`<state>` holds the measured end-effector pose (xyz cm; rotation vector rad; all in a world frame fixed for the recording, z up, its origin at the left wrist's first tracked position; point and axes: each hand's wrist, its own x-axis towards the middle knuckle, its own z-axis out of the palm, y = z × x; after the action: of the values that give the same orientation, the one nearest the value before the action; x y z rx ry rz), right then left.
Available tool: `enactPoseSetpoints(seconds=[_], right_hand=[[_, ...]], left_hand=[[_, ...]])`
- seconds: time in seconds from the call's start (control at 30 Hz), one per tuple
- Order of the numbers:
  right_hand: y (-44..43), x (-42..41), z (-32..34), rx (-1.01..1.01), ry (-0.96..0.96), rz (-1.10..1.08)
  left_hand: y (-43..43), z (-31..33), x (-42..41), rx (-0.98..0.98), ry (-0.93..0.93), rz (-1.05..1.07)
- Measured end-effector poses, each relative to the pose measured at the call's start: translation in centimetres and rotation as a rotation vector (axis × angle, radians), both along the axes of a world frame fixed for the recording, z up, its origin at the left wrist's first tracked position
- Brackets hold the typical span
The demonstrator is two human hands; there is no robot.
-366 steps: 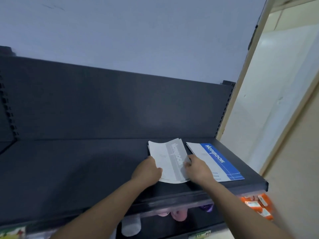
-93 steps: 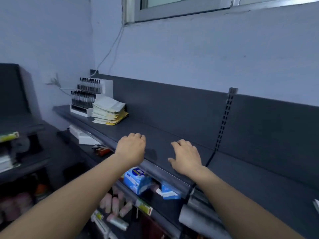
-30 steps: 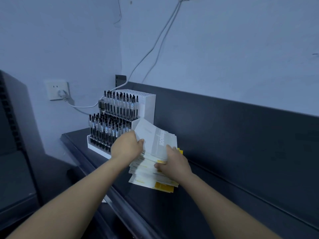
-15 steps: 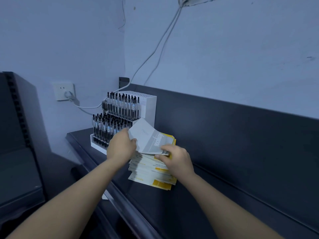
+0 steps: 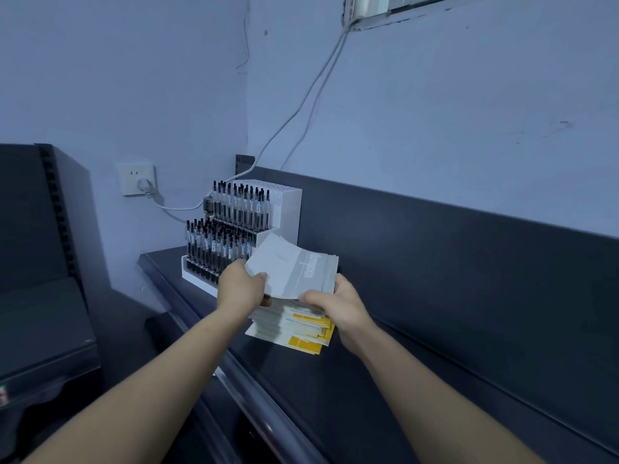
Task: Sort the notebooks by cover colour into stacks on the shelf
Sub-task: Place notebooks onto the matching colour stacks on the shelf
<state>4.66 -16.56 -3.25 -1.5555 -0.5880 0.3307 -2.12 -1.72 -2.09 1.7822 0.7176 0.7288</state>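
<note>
1. Hands: left hand (image 5: 239,289) grips the grey notebook (image 5: 294,272) by the edge nearest the pen rack (image 5: 241,226), thumb on top. Right hand (image 5: 338,304) pinches the edge away from the rack. Both are clasped on it.
2. Notebook is held tilted just above the pile (image 5: 294,331), which sits just beside the rack on the side away from the socket (image 5: 138,179). Poss. more than one grey book in the grip; far edge looks layered, can't tell.
3. Handling, my guess: thin, light, floppy paper cover, bowing a bit btw the hands. Smooth covers prob. slide, so hold by two opposite edges, not one corner.
4. Pile: white & yellow covers, edges skewed, not squared up. Could shift if nudged.
5. Shelf (image 5: 351,396): dark, flat, w/ an upright back panel (image 5: 452,262) behind rack & pile.
6. Room: pale wall behind the rack. The socket, beyond the rack, has a plug in it.
</note>
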Motion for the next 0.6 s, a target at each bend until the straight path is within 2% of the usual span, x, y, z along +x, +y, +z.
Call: enactPoseSetpoints(seconds=[0.07,0.2,0.43,0.6], right_hand=[[-0.8,-0.5,-0.3,0.049,0.055,-0.02],[-2.1,-1.1,-1.8,-0.025,0.066,-0.194],[-7.0,-5.2,-1.4,-0.014,-0.076,-0.304],[-10.4,-8.3,-1.4,-0.002,-0.201,-0.416]], left_hand=[[-1.4,-0.3,-0.6,-0.018,-0.016,-0.013],[-4.5,-1.0,-2.1,-0.026,-0.066,-0.067],[-8.9,-2.3,-4.5,0.053,-0.081,-0.096],[-11.7,-2.9,-6.4,0.105,-0.092,-0.203]])
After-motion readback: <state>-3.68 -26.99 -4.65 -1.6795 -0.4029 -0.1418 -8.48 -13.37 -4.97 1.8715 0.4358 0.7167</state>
